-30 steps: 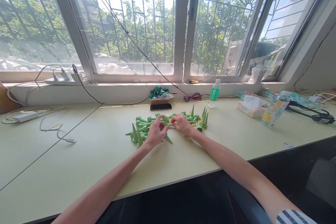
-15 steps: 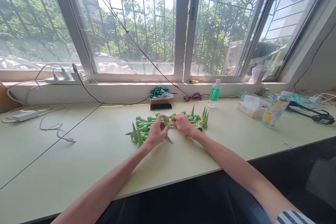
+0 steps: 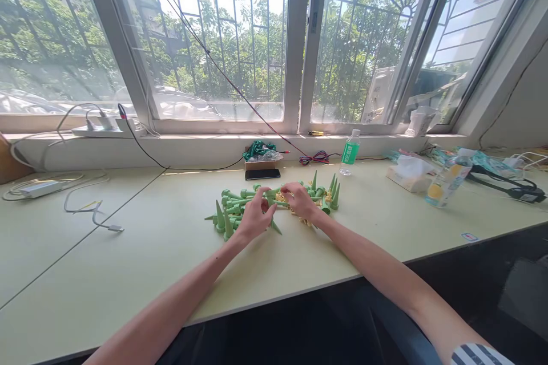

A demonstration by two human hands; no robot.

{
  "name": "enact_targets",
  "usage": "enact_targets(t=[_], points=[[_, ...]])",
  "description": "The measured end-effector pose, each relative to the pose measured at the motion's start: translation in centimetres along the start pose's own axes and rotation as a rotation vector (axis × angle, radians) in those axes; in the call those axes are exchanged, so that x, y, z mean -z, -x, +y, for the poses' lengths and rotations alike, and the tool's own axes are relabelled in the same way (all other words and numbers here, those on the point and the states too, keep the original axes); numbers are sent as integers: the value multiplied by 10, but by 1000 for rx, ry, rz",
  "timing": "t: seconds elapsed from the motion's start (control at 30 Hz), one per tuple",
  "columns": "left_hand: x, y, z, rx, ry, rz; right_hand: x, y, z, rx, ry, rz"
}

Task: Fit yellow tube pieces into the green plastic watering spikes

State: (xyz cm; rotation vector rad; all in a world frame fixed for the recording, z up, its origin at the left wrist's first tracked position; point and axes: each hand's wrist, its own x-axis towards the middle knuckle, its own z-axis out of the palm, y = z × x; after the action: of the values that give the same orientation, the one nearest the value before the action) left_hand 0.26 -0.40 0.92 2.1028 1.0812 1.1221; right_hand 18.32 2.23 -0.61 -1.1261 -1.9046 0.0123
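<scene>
Pinching green piece [image 3: 271, 197] in left fingers [image 3: 259, 196]; right fingers [image 3: 291, 187]: grip unclear. Likely unfinished; yellow bits [image 3: 305, 220] lie loose mid-frame.

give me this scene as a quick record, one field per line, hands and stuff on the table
left hand: thumb and fingers around a green piece
right hand: over small yellow pieces; grip unclear
pile: green spiked parts, some upright, some lying
behind pile: black phone, in front of a small box
right side: tissue box
left side: white adapter
</scene>
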Motion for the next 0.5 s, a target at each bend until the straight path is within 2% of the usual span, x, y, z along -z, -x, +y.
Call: enact_targets(t=[0.2, 0.5], points=[[1, 1, 1, 7, -12, -4, 0, 0, -10, -17, -139, 116], [1, 1, 1, 22, 41, -36, 0, 4, -33, -76, -251, 93]])
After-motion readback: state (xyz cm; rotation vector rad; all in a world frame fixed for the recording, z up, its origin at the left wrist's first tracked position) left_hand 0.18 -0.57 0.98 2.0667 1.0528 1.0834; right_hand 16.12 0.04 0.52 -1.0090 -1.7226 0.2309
